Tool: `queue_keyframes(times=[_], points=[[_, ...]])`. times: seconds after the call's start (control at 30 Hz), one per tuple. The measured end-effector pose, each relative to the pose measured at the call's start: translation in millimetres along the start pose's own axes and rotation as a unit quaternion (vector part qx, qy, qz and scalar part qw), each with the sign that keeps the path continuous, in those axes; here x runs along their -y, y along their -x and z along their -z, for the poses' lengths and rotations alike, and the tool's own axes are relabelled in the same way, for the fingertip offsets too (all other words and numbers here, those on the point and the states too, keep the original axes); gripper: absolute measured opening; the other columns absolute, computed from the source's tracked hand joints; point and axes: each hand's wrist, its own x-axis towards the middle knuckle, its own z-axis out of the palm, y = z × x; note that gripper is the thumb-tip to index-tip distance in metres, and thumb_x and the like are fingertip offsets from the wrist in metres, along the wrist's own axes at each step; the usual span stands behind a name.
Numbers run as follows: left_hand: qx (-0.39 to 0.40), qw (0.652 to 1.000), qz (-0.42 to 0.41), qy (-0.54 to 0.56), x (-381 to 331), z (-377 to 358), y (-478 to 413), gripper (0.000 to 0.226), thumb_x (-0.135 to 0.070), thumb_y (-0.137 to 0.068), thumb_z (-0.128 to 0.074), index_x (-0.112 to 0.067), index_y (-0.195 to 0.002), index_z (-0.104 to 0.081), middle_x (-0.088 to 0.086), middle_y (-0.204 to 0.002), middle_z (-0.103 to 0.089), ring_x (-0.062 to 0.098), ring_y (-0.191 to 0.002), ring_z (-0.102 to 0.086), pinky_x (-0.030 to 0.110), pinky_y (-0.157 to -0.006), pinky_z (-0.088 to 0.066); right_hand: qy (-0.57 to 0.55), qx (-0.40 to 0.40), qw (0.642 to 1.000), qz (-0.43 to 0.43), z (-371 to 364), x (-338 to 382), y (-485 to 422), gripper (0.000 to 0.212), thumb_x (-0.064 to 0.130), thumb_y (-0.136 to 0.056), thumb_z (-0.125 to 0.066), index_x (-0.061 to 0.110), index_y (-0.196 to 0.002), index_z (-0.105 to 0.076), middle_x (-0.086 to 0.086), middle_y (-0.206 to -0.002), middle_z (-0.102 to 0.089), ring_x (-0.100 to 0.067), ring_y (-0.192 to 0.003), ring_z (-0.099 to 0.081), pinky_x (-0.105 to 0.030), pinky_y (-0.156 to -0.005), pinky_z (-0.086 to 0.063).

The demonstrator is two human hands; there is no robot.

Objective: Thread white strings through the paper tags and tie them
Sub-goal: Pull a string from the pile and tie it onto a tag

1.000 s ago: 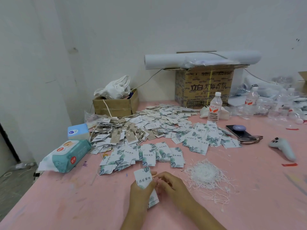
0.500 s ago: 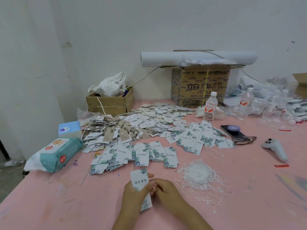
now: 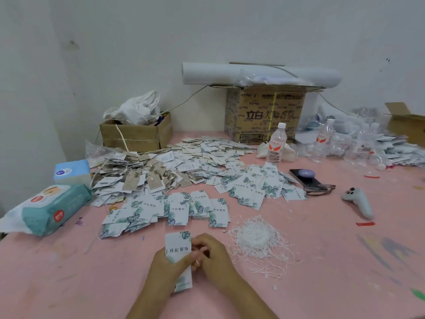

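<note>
Pinched upright in the left hand (image 3: 167, 264) at the near edge of the table (image 3: 92, 284), the paper tag (image 3: 178, 248) meets the right hand (image 3: 212, 255), fingers curled at its right side, on a string or not I cannot tell, and any slack there could let the thread slip back out.

Wipes pack (image 3: 53, 208) on my left on the pink table (image 3: 322, 284), tissue box (image 3: 71, 172) just behind it. Water bottle (image 3: 277, 143) stands before the printed carton (image 3: 266, 116), white roll (image 3: 259, 73) lying on top.
</note>
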Motion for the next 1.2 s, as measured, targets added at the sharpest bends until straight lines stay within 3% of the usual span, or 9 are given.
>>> queue_keyframes(times=[0.17,0.3,0.4,0.53,0.7,0.77,0.87,1.1,1.2], points=[[-0.043,0.997,-0.009,0.058,1.4,4.5,-3.8,0.030,-0.020,-0.066,-0.079,-0.020,-0.096,-0.075,0.017,-0.078,-0.074,0.024,-0.062,-0.066,0.031,-0.059,-0.055,-0.006,-0.036,0.999,0.003,7.7,-1.4,-3.5,0.023,0.009,-0.098,-0.047,0.019,-0.079,-0.057,0.007,-0.088,-0.068,-0.014,-0.092,-0.064,-0.038,-0.087,-0.049],[-0.041,0.998,-0.008,0.042,2.6,3.4,-4.3,0.030,-0.019,-0.065,-0.079,-0.012,-0.094,-0.076,0.019,-0.076,-0.073,0.024,-0.062,-0.067,0.032,-0.061,-0.056,-0.075,-0.036,0.996,-0.018,19.8,2.2,-7.5,0.020,0.008,-0.102,-0.038,0.005,-0.086,-0.050,-0.004,-0.065,-0.059,-0.021,-0.075,-0.063,-0.026,-0.074,-0.051],[-0.040,0.999,-0.005,0.013,0.7,-0.3,-4.6,0.027,-0.025,-0.063,-0.081,-0.019,-0.089,-0.080,0.015,-0.076,-0.075,0.018,-0.062,-0.068,0.023,-0.057,-0.054,-0.090,-0.005,0.994,-0.066,19.5,1.6,-10.7,0.019,0.011,-0.101,-0.043,0.010,-0.086,-0.054,0.007,-0.056,-0.049,-0.007,-0.051,-0.048,-0.018,-0.055,-0.040],[-0.060,0.998,0.007,-0.003,-0.8,-3.8,-11.5,0.018,-0.027,-0.069,-0.080,-0.016,-0.084,-0.079,0.011,-0.075,-0.075,0.014,-0.061,-0.069,0.022,-0.054,-0.053,0.009,0.026,0.999,-0.023,12.4,0.2,-9.5,0.019,0.014,-0.098,-0.049,0.017,-0.080,-0.054,0.014,-0.065,-0.059,0.002,-0.058,-0.048,-0.013,-0.057,-0.037],[-0.095,0.994,0.042,0.027,-0.4,-3.2,-25.7,0.007,-0.014,-0.079,-0.078,-0.007,-0.081,-0.076,0.013,-0.075,-0.075,0.019,-0.061,-0.069,0.029,-0.061,-0.055,0.047,0.024,0.999,0.001,10.7,0.6,-14.2,0.014,0.022,-0.096,-0.052,0.020,-0.083,-0.057,-0.009,-0.078,-0.063,-0.010,-0.065,-0.047,-0.025,-0.063,-0.036],[-0.092,0.994,0.045,0.035,0.7,-1.5,-26.8,0.011,-0.015,-0.077,-0.079,-0.007,-0.084,-0.076,0.014,-0.078,-0.075,0.021,-0.066,-0.070,0.031,-0.066,-0.055,0.051,0.009,0.999,0.003,13.1,-1.4,-16.3,0.014,0.022,-0.094,-0.055,0.022,-0.081,-0.057,-0.013,-0.071,-0.057,-0.011,-0.062,-0.044,-0.025,-0.061,-0.036],[-0.110,0.988,0.043,0.103,1.8,4.5,-26.0,0.022,-0.018,-0.070,-0.080,-0.005,-0.086,-0.075,0.014,-0.078,-0.075,0.018,-0.066,-0.070,0.025,-0.058,-0.056,0.031,-0.025,0.999,0.003,17.9,-5.2,-18.0,0.015,0.017,-0.093,-0.059,0.022,-0.078,-0.058,0.006,-0.055,-0.046,-0.003,-0.052,-0.042,-0.013,-0.054,-0.034],[-0.153,0.973,0.043,0.169,3.4,10.1,-27.7,0.011,-0.012,-0.078,-0.075,-0.005,-0.087,-0.075,0.011,-0.079,-0.075,0.014,-0.066,-0.070,0.021,-0.061,-0.056,-0.067,-0.164,0.984,-0.026,32.6,-10.1,-20.2,0.013,0.012,-0.089,-0.064,0.017,-0.076,-0.065,0.006,-0.070,-0.064,-0.005,-0.063,-0.049,-0.017,-0.061,-0.039],[-0.151,0.978,0.037,0.141,2.9,6.9,-27.2,0.009,-0.011,-0.079,-0.075,-0.004,-0.084,-0.074,0.012,-0.077,-0.075,0.015,-0.065,-0.070,0.020,-0.058,-0.057,-0.103,-0.204,0.972,-0.047,42.2,-13.0,-18.4,0.020,0.014,-0.087,-0.066,0.021,-0.069,-0.065,0.011,-0.061,-0.059,-0.004,-0.057,-0.047,-0.014,-0.056,-0.039]])
